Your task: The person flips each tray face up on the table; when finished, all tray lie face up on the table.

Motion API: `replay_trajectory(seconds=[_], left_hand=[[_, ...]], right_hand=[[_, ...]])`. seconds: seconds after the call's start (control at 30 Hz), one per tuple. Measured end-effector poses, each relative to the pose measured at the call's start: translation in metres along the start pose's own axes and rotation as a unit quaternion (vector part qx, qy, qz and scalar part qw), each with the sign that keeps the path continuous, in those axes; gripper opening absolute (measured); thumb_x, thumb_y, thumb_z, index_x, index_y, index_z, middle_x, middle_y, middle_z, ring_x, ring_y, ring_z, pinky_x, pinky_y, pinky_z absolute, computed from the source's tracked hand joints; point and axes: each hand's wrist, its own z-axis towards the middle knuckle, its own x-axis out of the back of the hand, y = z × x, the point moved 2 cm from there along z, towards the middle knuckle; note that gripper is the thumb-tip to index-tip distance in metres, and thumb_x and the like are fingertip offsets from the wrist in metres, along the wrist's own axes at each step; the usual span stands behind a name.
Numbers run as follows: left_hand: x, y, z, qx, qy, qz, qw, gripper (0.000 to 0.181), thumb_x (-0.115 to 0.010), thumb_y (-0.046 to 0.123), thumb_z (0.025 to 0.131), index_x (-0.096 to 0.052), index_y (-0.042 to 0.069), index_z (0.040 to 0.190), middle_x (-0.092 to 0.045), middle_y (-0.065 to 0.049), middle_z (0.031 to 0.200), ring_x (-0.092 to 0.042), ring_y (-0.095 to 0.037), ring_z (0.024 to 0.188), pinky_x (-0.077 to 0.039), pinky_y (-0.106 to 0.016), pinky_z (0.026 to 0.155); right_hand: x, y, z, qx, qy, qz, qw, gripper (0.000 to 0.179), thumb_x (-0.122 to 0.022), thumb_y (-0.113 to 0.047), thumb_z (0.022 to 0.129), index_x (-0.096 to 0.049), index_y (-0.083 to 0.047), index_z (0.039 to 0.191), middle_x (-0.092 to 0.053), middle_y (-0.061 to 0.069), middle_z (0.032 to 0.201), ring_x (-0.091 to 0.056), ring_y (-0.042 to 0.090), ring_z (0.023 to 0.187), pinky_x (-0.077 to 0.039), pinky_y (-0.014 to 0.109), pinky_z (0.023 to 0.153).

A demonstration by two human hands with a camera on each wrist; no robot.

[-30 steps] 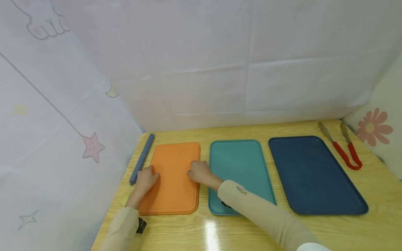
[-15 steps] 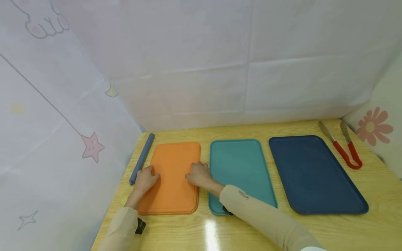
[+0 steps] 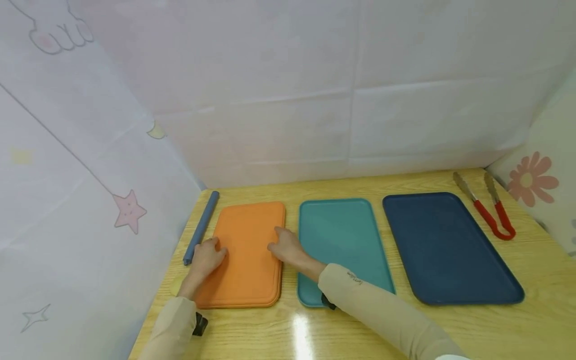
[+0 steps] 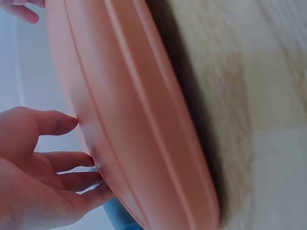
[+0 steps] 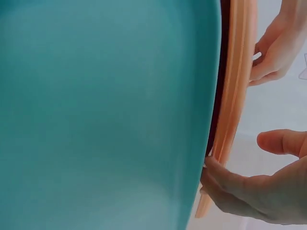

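An orange tray [image 3: 247, 250] lies flat face up at the left of the table, with seam lines along its thick edge. My left hand [image 3: 207, 257] is at its left side. In the left wrist view, the thumb and fingertips of that hand [image 4: 48, 167] touch the tray's surface near the edge. My right hand [image 3: 290, 250] is at the opposite side, thumb and index finger spread over the orange face. In the right wrist view, the right fingers [image 5: 230, 184] reach the tray's edge, while the thumb stands apart. The underside of the tray is hidden.
A teal tray [image 3: 337, 225] lies beneath my right forearm. Farther right are a navy tray [image 3: 450, 250] and red-handled tongs [image 3: 488, 215]. A blue rolled item [image 3: 201, 227] lies along the left table edge. Printed cloth [image 3: 279, 125] hangs behind and on both sides.
My right hand's index finger has straightened and spread from the thumb over the orange tray. My left hand stays in place. The trays show no clear movement; the view shifts slightly.
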Motion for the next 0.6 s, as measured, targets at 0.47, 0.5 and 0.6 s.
replay_trajectory(seconds=[0.47,0.5,0.6], left_hand=[[0.0,-0.007,0.0,0.004,-0.012,-0.011,0.9999,0.045,-0.043,0.019,0.098,-0.05,-0.016,0.126,-0.045,-0.038,0.133,-0.037,-0.06,0.119,-0.03,-0.063,0.1],[-0.001,-0.007,0.0,0.006,-0.015,-0.016,0.9997,0.047,-0.043,0.02,0.099,-0.048,-0.016,0.129,-0.043,-0.037,0.135,-0.035,-0.06,0.121,-0.029,-0.063,0.102],[-0.002,-0.006,0.0,0.011,-0.024,-0.031,0.9992,0.054,-0.042,0.022,0.099,-0.04,-0.017,0.137,-0.038,-0.036,0.14,-0.03,-0.059,0.126,-0.026,-0.063,0.106]], right_hand=[[0.023,-0.013,0.003,0.037,0.017,0.035,0.9986,0.051,-0.057,0.0,0.091,-0.043,0.007,0.139,-0.06,0.025,0.119,-0.057,0.016,0.066,-0.049,0.029,0.058],[0.025,-0.013,0.003,0.033,0.017,0.036,0.9987,0.051,-0.058,-0.001,0.091,-0.044,0.006,0.139,-0.061,0.024,0.119,-0.061,0.02,0.069,-0.051,0.031,0.061],[0.028,-0.012,0.005,0.021,0.016,0.04,0.9988,0.056,-0.062,-0.005,0.091,-0.042,0.004,0.142,-0.06,0.023,0.123,-0.067,0.03,0.087,-0.056,0.039,0.071]])
